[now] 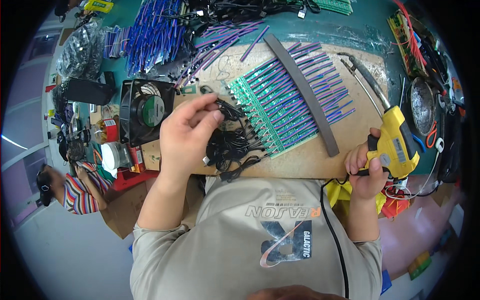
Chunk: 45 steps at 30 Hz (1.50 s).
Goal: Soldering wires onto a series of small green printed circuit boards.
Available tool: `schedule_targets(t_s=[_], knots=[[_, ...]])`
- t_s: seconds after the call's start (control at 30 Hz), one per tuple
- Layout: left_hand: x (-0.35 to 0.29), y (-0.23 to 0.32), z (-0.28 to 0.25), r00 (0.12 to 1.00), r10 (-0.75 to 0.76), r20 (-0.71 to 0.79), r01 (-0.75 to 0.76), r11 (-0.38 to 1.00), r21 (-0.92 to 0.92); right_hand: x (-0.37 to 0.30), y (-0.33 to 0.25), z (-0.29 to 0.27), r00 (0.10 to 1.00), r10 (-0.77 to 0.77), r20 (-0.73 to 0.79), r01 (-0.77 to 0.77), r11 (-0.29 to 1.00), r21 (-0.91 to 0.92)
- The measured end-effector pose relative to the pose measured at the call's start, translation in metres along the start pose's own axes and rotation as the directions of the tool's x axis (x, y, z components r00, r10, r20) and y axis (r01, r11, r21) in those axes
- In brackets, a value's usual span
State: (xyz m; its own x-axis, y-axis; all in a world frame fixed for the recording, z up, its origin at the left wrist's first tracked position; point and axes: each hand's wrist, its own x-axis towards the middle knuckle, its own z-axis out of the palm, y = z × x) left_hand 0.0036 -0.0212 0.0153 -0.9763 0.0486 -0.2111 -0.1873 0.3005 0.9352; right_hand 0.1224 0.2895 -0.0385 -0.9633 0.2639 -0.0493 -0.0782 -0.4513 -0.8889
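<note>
At twelve o'clock from the worker, the green boards [257, 114] lie in a row, with a dark bar [302, 95] across their purple and blue wires [272, 102]. At two o'clock, the right hand [364, 167] is wrapped around a yellow soldering gun [397, 142], its tip apart from the boards. Near ten o'clock, the left hand [187, 129] bends its fingers by some black cables [231, 142]; I cannot tell if it pinches one. It looks like joining cables, and next seems to need a cable end held steady.

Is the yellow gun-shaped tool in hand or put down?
In hand: the right hand is wrapped around the grip of the yellow gun-shaped tool, whose slim front end points away from the person.
</note>
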Motion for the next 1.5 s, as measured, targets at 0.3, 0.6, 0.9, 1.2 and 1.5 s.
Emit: schedule_targets(t_s=[0.3,0.6,0.9,1.2,1.5], knots=[[0.011,0.006,-0.001,0.604,0.616,0.506,-0.780,0.324,0.535,0.001,-0.001,0.003,1.000,-0.006,-0.024,0.005,0.999,-0.036],[0.032,0.014,0.003,0.551,0.498,0.670,-0.834,0.364,0.415,-0.003,0.000,0.006,0.999,-0.043,0.002,0.043,0.997,-0.060],[-0.003,0.026,0.015,0.562,0.693,0.452,-0.823,0.526,0.216,-0.005,0.002,0.076,0.972,0.163,0.169,-0.124,0.967,-0.221],[-0.016,0.019,0.026,0.601,0.673,0.432,-0.786,0.596,0.165,0.011,0.010,0.108,0.937,0.254,0.241,-0.215,0.961,-0.176],[-0.025,0.018,0.018,0.542,0.604,0.584,-0.839,0.428,0.337,0.016,0.008,0.103,0.900,0.052,0.432,0.301,0.644,-0.703]])
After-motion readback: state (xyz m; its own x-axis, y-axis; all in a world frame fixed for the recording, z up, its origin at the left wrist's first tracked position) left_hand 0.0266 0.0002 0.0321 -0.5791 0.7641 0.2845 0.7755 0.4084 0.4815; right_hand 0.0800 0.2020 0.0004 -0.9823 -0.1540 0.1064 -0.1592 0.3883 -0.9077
